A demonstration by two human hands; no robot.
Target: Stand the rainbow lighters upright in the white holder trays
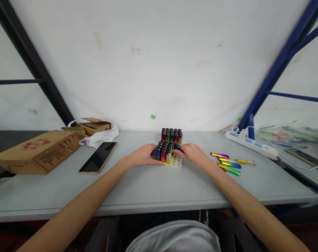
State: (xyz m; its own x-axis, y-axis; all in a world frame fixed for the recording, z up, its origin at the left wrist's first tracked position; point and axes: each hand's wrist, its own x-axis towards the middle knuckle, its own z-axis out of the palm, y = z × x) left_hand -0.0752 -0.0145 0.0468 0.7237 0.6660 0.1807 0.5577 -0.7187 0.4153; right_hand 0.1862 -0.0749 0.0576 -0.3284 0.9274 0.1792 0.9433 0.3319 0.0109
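Observation:
Several lighters with black tops and shiny coloured bodies stand upright in a white tray with holes. My left hand is curved around the left side of this tray, thumb at its front corner and fingers behind. At the tray's right side, my right hand pinches a lighter over the holes. How deep that lighter sits, I cannot tell. Bare holes show at the tray's front right. Right behind stands a second block of upright lighters.
Loose shiny lighters lie to the right on the grey table. Behind them is a white power strip. On the left are a phone, a white bag and cardboard boxes. A white wall closes the back.

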